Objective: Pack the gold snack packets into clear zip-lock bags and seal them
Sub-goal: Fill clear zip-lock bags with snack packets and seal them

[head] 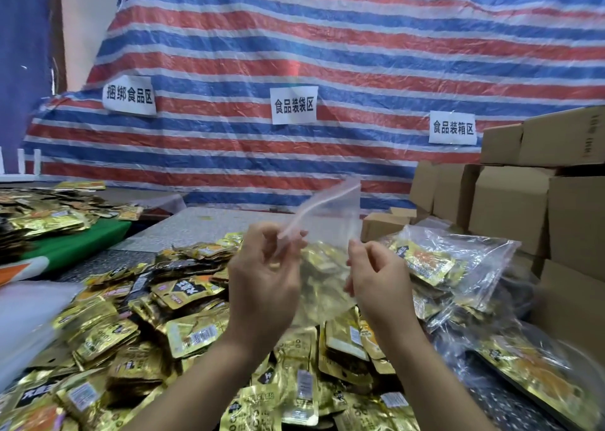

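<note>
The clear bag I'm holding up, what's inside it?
The clear bag, pinched by the left hand and right hand, looks empty up top. Its lower part blurs into the gold packets, so contents there are unclear.

Shiny, crinkled gold foil snack packets (183, 329) heap on a speckled, matt grey tabletop (203, 224) beside thin, glossy clear plastic zip-lock bags (327, 214), plain matt brown cardboard boxes (510, 214) and a woven striped plastic tarpaulin (327, 54) bearing white paper signs (294, 105).
</note>
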Demonstrator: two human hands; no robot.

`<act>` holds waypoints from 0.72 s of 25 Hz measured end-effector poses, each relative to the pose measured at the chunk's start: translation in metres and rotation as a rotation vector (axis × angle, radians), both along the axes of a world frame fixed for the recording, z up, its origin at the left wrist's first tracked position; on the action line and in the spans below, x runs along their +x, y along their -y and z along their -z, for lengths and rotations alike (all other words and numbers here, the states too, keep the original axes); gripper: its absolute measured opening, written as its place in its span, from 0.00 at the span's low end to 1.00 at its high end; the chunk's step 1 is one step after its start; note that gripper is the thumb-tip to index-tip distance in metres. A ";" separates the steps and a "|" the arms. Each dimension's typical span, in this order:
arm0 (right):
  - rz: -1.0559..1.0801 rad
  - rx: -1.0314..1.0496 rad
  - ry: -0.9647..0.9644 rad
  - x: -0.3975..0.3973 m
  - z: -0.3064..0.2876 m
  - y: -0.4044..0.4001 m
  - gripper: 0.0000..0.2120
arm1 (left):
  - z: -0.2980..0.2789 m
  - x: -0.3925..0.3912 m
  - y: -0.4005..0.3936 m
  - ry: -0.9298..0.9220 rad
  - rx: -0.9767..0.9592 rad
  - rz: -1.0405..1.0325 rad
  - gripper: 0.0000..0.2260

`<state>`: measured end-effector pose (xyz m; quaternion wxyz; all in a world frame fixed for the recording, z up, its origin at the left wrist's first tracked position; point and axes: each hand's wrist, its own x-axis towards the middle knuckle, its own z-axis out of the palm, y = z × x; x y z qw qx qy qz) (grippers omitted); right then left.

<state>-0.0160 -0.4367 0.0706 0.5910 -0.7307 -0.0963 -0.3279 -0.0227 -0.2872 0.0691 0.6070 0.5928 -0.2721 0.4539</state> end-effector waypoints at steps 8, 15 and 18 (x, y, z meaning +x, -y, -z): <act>-0.619 0.424 -0.068 -0.009 0.023 0.005 0.23 | 0.046 0.010 0.010 0.304 0.442 -0.128 0.16; -0.492 0.440 -0.121 -0.002 0.038 0.012 0.15 | 0.050 0.005 0.001 0.102 0.849 -0.235 0.20; -0.338 0.163 -0.160 0.001 0.042 0.011 0.17 | 0.051 0.001 -0.001 -0.021 0.925 -0.200 0.29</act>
